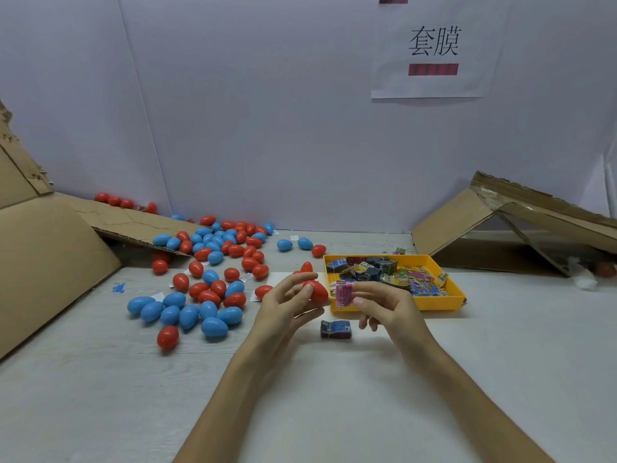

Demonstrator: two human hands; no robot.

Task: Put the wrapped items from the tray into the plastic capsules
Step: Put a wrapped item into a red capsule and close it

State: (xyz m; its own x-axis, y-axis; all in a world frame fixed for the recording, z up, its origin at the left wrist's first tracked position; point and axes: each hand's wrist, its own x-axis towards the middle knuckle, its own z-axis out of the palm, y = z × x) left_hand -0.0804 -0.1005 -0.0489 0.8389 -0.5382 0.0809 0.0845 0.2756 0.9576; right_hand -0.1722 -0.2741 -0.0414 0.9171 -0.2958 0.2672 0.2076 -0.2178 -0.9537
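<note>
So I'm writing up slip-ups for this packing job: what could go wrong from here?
1. The left hand holds a red capsule that looks closed while the right hand pinches a pink packet; opening it could drop either.
2. The dark packet lying on the table outside the yellow tray might be overlooked.

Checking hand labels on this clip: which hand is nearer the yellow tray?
Right. The right hand, pinching a pink wrapped item, is at the front edge of the yellow tray; the left hand, holding a red capsule, is off its left side.
</note>
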